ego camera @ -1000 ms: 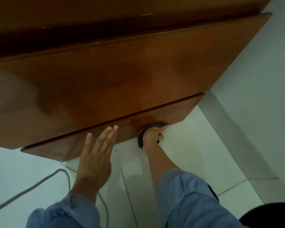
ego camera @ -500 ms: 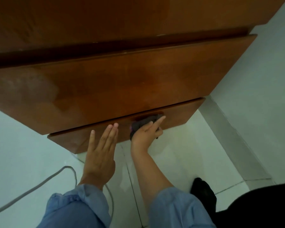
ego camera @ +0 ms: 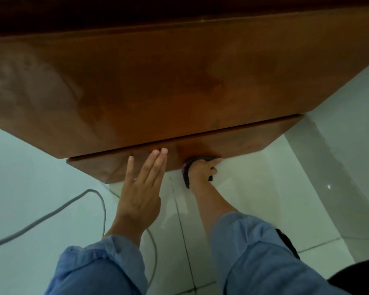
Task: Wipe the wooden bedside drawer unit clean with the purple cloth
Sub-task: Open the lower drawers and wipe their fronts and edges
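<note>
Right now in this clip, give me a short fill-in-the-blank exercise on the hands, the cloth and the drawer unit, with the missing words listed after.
1. The purple cloth is gripped by the ____ hand.
2. The left hand lies flat with straight fingers against the ____ drawer front.
3. The cloth meets that drawer front at its ____ edge.
4. A grey ____ curves over the floor tiles left of the arms.

Missing words: right; lower; bottom; cable

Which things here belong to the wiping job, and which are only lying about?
Job:
- purple cloth, held by the right hand
- wooden drawer unit
- left hand, fingers flat on the lower drawer front

Lying about:
- grey cable on the tiled floor
</note>
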`<action>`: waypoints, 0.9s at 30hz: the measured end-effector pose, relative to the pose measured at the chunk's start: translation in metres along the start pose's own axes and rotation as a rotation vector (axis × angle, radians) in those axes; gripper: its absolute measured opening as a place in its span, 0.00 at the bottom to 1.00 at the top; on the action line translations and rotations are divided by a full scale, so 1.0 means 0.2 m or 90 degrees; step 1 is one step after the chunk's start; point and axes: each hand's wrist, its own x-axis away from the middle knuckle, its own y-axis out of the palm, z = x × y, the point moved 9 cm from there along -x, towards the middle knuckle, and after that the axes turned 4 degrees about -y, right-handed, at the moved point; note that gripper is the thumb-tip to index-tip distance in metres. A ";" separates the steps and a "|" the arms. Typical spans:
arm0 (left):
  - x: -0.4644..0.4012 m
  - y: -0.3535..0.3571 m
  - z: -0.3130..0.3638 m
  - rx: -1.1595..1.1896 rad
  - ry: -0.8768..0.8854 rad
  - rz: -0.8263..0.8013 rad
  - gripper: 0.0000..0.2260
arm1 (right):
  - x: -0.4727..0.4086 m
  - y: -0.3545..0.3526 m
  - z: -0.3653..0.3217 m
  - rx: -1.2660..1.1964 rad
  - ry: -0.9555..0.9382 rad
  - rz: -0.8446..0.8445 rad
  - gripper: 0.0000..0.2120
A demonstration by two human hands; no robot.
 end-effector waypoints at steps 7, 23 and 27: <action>0.14 0.02 -0.01 0.153 -0.129 -0.004 0.43 | 0.21 -0.35 -0.10 -0.094 -0.217 0.090 0.22; 0.33 0.12 -0.47 0.736 -0.814 0.253 0.37 | 0.42 0.26 -0.14 0.984 -1.432 -0.168 0.27; 0.37 0.08 -0.57 0.767 -0.826 0.288 0.23 | 0.43 0.25 -0.12 1.063 -1.405 -0.233 0.24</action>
